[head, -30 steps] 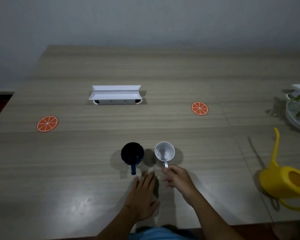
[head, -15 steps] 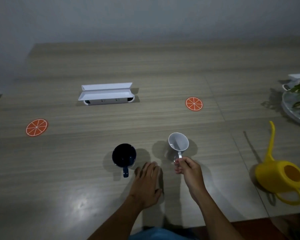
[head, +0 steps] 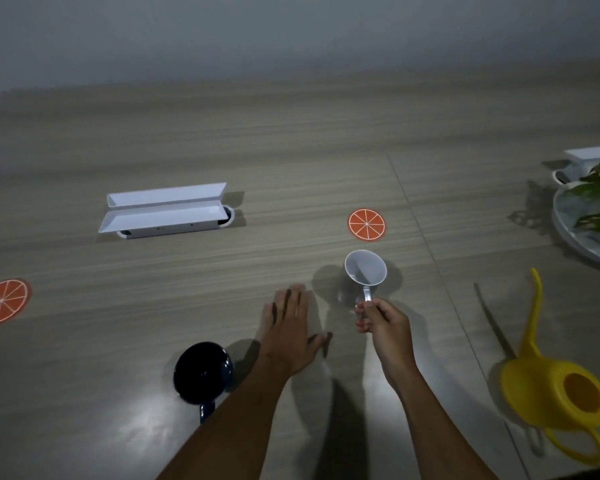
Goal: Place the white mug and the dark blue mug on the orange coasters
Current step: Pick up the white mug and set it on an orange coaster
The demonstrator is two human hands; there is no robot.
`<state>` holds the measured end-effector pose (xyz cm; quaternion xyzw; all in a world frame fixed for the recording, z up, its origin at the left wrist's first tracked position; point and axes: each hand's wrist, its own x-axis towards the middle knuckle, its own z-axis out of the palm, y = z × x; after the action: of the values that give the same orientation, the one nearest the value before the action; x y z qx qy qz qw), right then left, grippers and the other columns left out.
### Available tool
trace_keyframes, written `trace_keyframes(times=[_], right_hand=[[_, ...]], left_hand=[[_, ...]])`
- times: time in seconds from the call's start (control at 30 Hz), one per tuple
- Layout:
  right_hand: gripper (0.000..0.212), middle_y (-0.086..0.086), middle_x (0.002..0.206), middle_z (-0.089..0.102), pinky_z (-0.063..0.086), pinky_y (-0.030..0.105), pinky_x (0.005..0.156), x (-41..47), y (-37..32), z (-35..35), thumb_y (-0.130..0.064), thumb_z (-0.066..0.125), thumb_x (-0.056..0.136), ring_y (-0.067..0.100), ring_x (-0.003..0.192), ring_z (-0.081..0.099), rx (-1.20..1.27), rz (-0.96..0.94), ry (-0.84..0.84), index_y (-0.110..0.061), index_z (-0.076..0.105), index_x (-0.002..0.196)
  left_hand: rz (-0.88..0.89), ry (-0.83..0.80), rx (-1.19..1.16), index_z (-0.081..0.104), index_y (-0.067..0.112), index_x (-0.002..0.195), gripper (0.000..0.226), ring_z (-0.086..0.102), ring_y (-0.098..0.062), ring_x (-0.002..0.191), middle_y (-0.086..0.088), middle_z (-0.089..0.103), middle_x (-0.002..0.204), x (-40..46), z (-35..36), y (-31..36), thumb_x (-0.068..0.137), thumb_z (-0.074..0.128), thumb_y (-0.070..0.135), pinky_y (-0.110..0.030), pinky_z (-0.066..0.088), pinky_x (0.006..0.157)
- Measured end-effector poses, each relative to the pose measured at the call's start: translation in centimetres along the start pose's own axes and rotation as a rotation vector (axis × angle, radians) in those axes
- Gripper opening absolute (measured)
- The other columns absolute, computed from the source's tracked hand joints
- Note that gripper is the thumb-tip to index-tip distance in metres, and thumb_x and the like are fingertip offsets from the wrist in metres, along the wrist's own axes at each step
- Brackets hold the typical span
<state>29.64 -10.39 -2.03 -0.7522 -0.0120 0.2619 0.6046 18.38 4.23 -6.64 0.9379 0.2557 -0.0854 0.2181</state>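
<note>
My right hand (head: 383, 323) grips the handle of the white mug (head: 365, 268) and holds it lifted above the table, just short of the right orange coaster (head: 366, 224). Flat on the table, palm down with fingers spread, lies my left hand (head: 290, 334). The dark blue mug (head: 202, 373) stands upright on the table to the left of that forearm, its handle pointing towards me. The other orange coaster (head: 2, 300) lies far left, bare.
A white open power-socket box (head: 167, 211) is set into the table at the middle left. A yellow watering can (head: 555, 386) stands at the near right. A potted plant on a pale dish (head: 586, 216) sits at the right edge.
My right hand has lifted the white mug off the table and carried it forward and right towards the right coaster. The left hand stays flat; the blue mug has stayed in place.
</note>
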Motion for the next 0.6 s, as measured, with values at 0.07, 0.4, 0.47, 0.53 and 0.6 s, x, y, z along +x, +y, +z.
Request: trace_keyframes(times=[0.07,0.4,0.47,0.53,0.6], right_hand=[[0.025,0.004,0.079,0.074,0.055,0.037,0.072,1.9,-0.7,0.1,-0.014,0.058,0.098,0.020,0.073,0.066,0.003,-0.007,0.009,-0.020,0.076,0.082],[0.024,-0.003,0.074,0.070,0.047,0.030,0.064,10.9,-3.9,0.8,-0.009,0.057,0.096,0.013,0.061,0.056,0.081,-0.083,0.076,-0.017,0.073,0.080],[0.025,-0.005,0.073,0.070,0.047,0.028,0.064,12.4,-4.3,0.7,-0.010,0.057,0.095,0.014,0.061,0.056,0.088,-0.093,0.085,-0.019,0.073,0.079],[0.026,-0.006,0.072,0.071,0.047,0.029,0.063,13.7,-4.5,0.5,-0.009,0.057,0.095,0.014,0.061,0.056,0.090,-0.101,0.089,-0.021,0.073,0.077],[0.026,-0.005,0.072,0.070,0.046,0.031,0.063,14.8,-4.6,0.3,-0.008,0.057,0.093,0.014,0.060,0.055,0.089,-0.105,0.098,-0.019,0.073,0.076]], left_hand=[[-0.004,0.029,-0.012,-0.006,0.013,0.156,0.096,-0.011,-0.029,0.152,-0.007,-0.008,0.167,1.7,0.1,-0.1,0.092,0.041,0.067,-0.049,0.000,0.123],[-0.016,0.118,0.080,0.008,0.013,0.157,0.086,-0.003,-0.023,0.153,-0.007,0.004,0.167,3.4,2.0,-0.6,0.094,0.028,0.067,-0.053,0.006,0.122],[-0.017,0.131,0.067,0.013,0.013,0.157,0.085,0.001,-0.022,0.153,-0.007,0.009,0.167,3.6,1.9,-0.6,0.093,0.033,0.066,-0.053,0.008,0.122],[-0.020,0.128,0.052,0.014,0.014,0.157,0.085,0.001,-0.022,0.153,-0.006,0.011,0.167,3.7,1.9,-0.7,0.092,0.036,0.066,-0.053,0.009,0.122],[-0.026,0.121,0.057,0.014,0.015,0.157,0.086,0.001,-0.021,0.153,-0.005,0.011,0.167,3.7,2.0,-0.8,0.092,0.036,0.066,-0.052,0.009,0.122]])
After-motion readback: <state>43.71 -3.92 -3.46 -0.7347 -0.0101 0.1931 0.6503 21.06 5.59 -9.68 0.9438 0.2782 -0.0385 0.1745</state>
